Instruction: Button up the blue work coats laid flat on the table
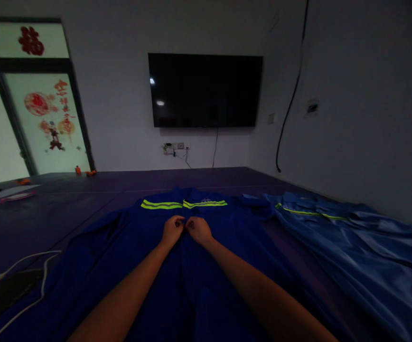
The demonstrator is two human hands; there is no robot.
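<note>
A blue work jacket [127, 247] with yellow-green reflective stripes lies spread flat on a dark table [67, 199] in front of me. My left hand [172, 230] and my right hand [199, 229] meet at the jacket's front centre line, just below the stripes. Both hands are closed in a pinch on the jacket's front edges, fingertips almost touching each other. What lies between the fingers is too small and dark to make out.
A second blue jacket [351, 232] lies on the table's right side. White cables [31, 280] and a dark device lie at the near left. Papers [10, 192] sit at the far left. A wall-mounted TV [205, 90] hangs ahead, and a glass door [45, 118] stands at the left.
</note>
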